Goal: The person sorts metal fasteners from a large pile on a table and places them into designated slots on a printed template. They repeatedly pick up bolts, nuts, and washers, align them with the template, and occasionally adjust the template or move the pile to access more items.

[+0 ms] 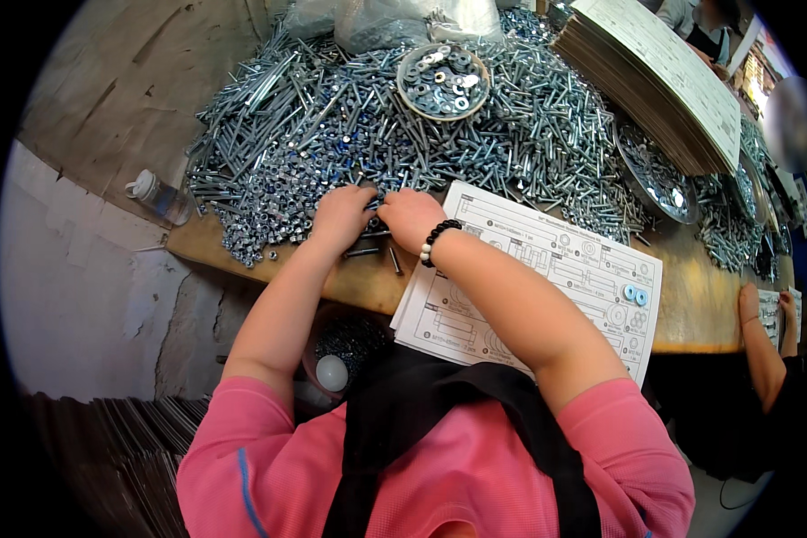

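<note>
The heap of bolts (403, 134) is silvery grey, flecked with small blue spots from the nuts among it. The round dish (442, 82) on top is dull metal grey and holds pale silver washers. The desk (690, 296) is orange-brown wood. The instruction sheet (547, 269) is white with thin black line drawings; two light blue rings (635, 294) lie on it. The bracelet (437, 240) has black beads and one white one. The sleeves (242, 448) are pink, one with a thin blue stripe, under a black apron (421, 403)
</note>
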Available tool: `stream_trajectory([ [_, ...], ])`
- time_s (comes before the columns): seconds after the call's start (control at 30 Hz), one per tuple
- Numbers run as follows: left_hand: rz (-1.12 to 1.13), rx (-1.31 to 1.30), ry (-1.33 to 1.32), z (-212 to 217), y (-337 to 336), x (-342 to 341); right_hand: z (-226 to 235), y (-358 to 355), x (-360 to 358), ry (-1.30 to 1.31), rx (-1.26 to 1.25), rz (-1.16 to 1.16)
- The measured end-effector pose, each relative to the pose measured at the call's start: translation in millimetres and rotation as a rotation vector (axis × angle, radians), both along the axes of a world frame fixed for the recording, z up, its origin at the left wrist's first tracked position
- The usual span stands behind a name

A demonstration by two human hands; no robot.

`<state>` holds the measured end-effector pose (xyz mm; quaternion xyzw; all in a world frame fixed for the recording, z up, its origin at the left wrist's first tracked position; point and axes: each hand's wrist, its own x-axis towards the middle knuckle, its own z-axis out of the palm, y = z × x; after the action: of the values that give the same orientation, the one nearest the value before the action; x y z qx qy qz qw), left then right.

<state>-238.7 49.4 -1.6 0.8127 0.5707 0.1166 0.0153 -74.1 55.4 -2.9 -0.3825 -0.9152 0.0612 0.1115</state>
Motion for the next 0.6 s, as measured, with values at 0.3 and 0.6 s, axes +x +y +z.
stream_trajectory([
  [0.3, -0.015, -0.075, -0.064, -1.9, 21.7, -9.0, 3.1, 5.3, -0.8, -0.165, 0.028, 0.130],
  [0.6, 0.141, -0.243, -0.710, 4.1, 23.8, -15.3, 3.6, -8.6, -16.5, -0.191, -0.050, 0.013],
])
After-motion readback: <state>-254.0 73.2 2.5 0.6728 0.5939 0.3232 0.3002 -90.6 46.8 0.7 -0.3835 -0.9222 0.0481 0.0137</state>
